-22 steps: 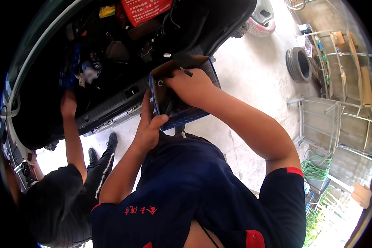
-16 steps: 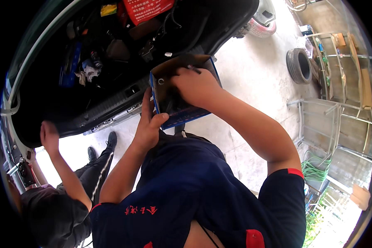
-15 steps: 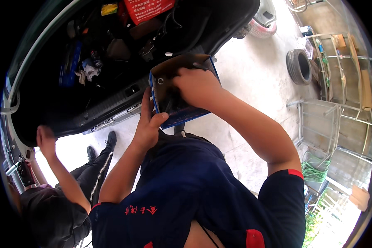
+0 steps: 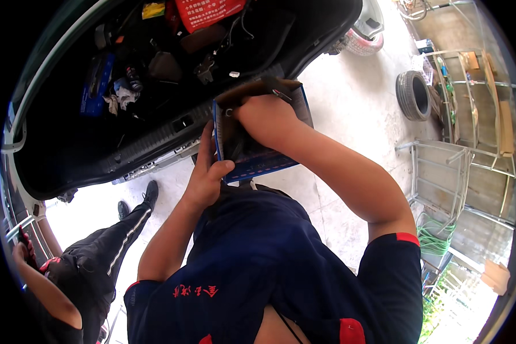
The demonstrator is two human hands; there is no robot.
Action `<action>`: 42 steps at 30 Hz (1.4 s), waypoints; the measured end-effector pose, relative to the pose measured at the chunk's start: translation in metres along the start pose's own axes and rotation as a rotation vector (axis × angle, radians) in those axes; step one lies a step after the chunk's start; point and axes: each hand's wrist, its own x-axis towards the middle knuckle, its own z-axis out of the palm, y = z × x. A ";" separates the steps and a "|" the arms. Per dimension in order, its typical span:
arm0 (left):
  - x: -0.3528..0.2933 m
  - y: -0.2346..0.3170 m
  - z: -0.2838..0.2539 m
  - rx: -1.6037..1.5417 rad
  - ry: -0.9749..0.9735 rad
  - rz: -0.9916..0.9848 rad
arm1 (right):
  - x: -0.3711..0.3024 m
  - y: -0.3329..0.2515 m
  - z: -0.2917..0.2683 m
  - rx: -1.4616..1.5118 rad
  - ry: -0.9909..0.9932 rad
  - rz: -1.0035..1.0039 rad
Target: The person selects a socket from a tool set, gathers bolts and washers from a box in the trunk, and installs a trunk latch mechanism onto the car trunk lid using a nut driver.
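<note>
An opened blue cardboard box (image 4: 264, 171) is in front of my body, beside the trunk's edge. My left hand (image 4: 208, 180) is closed on its left side, with the thumb at the near corner and the fingers along the outer wall. My right hand (image 4: 266, 121) reaches into the box, its fingers curled. What those fingers hold, if anything, is hidden. A dark object with a reddish mark (image 4: 281, 95) shows just past the knuckles; its kind is unclear. Near the fingertips, a small metallic ring (image 4: 229, 112) lies inside the box.
An open car trunk (image 4: 149, 135) spans the upper left, holding a blue case (image 4: 97, 86), crumpled cloth (image 4: 125, 94) and a red bag (image 4: 206, 12). Another person (image 4: 92, 252) stands at left. At right are a tire (image 4: 413, 96), metal racks (image 4: 441, 172) and a green hose (image 4: 436, 236).
The box has shifted slightly right, and my right hand has moved a little left inside it. The other person's arm has drawn back from the trunk toward the lower left.
</note>
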 end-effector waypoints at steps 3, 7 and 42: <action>-0.001 0.002 0.001 -0.033 -0.002 0.001 | 0.001 -0.003 -0.006 0.012 -0.001 -0.037; -0.002 0.002 -0.002 -0.011 0.005 -0.001 | 0.005 0.000 -0.003 -0.001 -0.004 0.004; -0.007 -0.015 -0.011 0.092 -0.033 -0.017 | -0.012 0.004 0.017 0.206 0.162 -0.020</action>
